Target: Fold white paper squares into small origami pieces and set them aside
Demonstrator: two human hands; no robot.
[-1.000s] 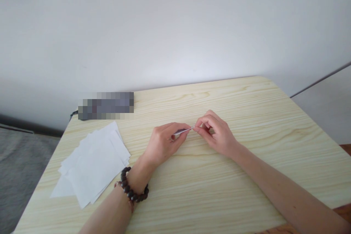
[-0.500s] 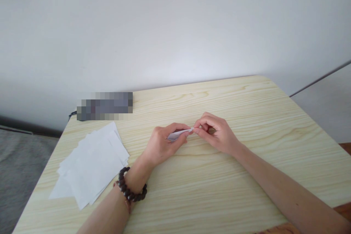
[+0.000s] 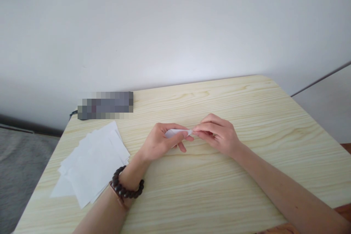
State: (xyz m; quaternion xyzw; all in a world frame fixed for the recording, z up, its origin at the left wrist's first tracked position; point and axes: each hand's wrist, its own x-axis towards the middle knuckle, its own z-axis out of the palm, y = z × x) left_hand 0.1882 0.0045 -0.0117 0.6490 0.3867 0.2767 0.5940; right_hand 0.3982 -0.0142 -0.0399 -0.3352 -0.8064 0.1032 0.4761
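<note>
A small folded piece of white paper (image 3: pixel 172 132) is held above the middle of the table, narrowing to a point on its right. My left hand (image 3: pixel 160 140) is closed on its wider part, thumb on the near side and fingers behind. At the pointed right end, the fingertips of my right hand (image 3: pixel 216 133) pinch the tip. Part of the paper is hidden by my left thumb and fingers. A dark beaded bracelet (image 3: pixel 126 192) circles my left wrist.
Several loose white sheets (image 3: pixel 93 164) lie in an uneven pile on the left of the pale wood-grain table (image 3: pixel 192 197). Behind them, near the wall (image 3: pixel 175 25), sits a blurred dark object (image 3: pixel 106 105) with a cord at its left.
My left hand has turned a little, showing more of the paper's face and spreading its lower fingers. My right fingers have straightened somewhat and remain at the tip.
</note>
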